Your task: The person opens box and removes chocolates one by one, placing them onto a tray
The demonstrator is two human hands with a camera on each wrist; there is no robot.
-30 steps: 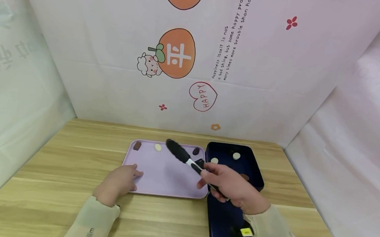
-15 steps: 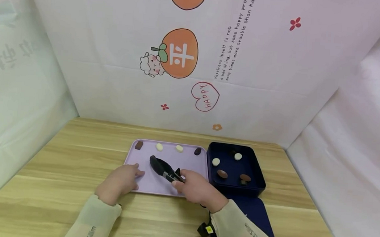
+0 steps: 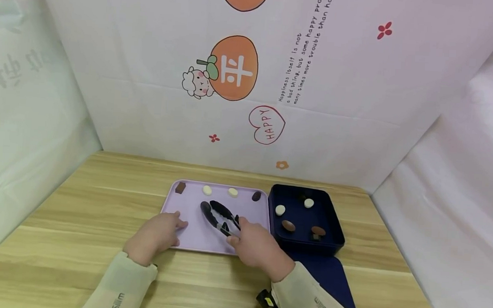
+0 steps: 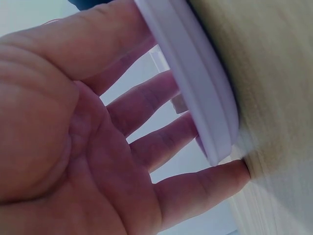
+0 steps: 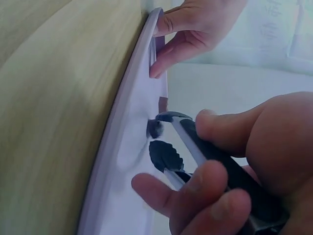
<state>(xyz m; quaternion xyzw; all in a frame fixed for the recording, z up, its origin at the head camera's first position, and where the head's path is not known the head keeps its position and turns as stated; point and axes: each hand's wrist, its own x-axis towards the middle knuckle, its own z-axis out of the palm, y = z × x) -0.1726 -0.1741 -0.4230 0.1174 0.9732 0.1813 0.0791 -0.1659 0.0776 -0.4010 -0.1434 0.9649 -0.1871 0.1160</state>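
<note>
My left hand (image 3: pixel 156 235) holds the near left corner of the lilac tray (image 3: pixel 190 240); its fingers lie over the rim in the left wrist view. My right hand (image 3: pixel 257 245) grips black-tipped tongs (image 3: pixel 213 220) by their handles above the tray. The tongs' tips are spread apart over its middle. A dark round spot (image 5: pixel 155 128) shows between the tips in the right wrist view; I cannot tell whether it is a piece or a shadow. Along the tray's far side lie a brown block (image 3: pixel 180 187), a cream oval (image 3: pixel 207 190), another cream oval (image 3: pixel 233 192) and a dark oval (image 3: pixel 256 196).
A deep navy box (image 3: pixel 337 242) stands against the tray's right side, holding white, brown and dark pieces. A flat navy panel (image 3: pixel 328 277) lies in front of it, partly under my right sleeve. A printed white cloth (image 3: pixel 332 131) rises behind the wooden table (image 3: pixel 204 283).
My right hand has moved left with the tongs, from near the box to over the tray's middle. The tongs' tips, close together before, are now apart. My left hand stays at the tray.
</note>
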